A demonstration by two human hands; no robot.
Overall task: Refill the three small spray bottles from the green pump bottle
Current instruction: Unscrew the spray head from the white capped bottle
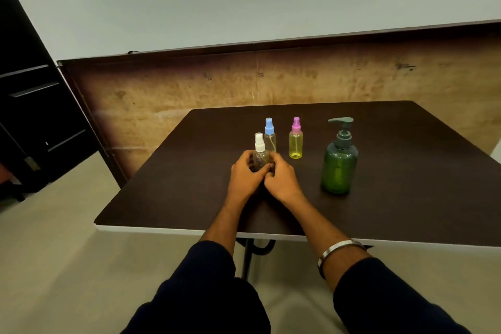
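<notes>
Three small spray bottles stand near the middle of the dark table. The white-capped spray bottle is nearest; my left hand and my right hand both curl round its clear body, hiding its lower part. Just behind it stands the blue-capped spray bottle. The pink-capped spray bottle, with a yellow body, stands to the right of that. The green pump bottle stands upright further right, apart from both hands, its pump head pointing left.
The table's near edge has a pale rim and a metal leg beneath it. A brown wall panel runs behind the table. A dark cabinet stands at the left. A metal bangle is on my right wrist.
</notes>
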